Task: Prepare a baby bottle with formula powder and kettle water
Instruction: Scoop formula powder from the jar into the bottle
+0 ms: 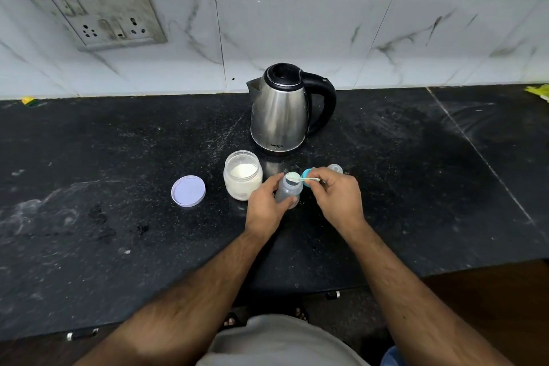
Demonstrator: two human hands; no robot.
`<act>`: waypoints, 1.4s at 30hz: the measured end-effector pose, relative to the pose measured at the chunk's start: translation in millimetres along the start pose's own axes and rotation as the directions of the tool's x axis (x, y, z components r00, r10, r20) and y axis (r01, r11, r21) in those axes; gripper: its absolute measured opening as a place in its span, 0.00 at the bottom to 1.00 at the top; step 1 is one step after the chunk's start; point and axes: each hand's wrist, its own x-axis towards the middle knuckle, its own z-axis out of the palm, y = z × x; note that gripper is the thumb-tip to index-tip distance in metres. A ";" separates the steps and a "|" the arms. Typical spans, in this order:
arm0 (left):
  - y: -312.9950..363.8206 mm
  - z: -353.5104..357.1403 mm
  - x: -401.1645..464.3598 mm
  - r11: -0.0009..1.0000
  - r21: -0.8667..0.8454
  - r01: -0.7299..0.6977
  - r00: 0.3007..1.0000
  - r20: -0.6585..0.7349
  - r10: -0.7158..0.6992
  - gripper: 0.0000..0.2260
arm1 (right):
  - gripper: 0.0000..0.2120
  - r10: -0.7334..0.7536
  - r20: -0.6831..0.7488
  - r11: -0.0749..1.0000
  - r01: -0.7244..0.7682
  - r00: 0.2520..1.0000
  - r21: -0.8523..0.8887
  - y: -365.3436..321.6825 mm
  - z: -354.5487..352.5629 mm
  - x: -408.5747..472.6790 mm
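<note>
A small clear baby bottle (pixel 289 190) stands open on the black counter, and my left hand (pixel 266 205) grips its side. My right hand (pixel 335 196) pinches the handle of a pale green scoop (pixel 300 178); the scoop's bowl holds white powder right over the bottle's mouth. Left of the bottle is the open formula jar (pixel 243 175), half full of white powder. The steel kettle (pixel 280 110) with its black handle stands behind, lid down. The bottle's teal ring (pixel 307 173) and clear cap (pixel 335 169) lie just behind my right hand.
The jar's pale purple lid (pixel 188 190) lies flat to the left of the jar. A socket plate (pixel 98 12) hangs on the tiled wall at the back left. The counter's front edge (pixel 297 288) runs close to my body.
</note>
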 end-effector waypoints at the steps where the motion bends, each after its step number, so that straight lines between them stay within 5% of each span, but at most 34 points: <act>1: 0.3 -0.2 -0.1 1.000 -0.002 0.002 1.000 0.000 -0.002 0.28 | 0.05 -0.019 -0.004 1.000 0.019 1.000 -0.015 -0.9 0.0 -1.0; 33: 3.8 -1.8 -2.4 1.000 0.017 0.000 1.000 -0.013 0.000 0.27 | 0.05 -0.026 -0.092 0.996 0.034 0.995 0.088 2.8 8.5 -17.0; 42: 2.1 -1.2 -1.3 1.000 0.017 -0.004 1.000 -0.008 0.005 0.27 | 0.05 0.087 -0.082 0.974 -0.068 0.993 0.217 3.6 9.8 -17.2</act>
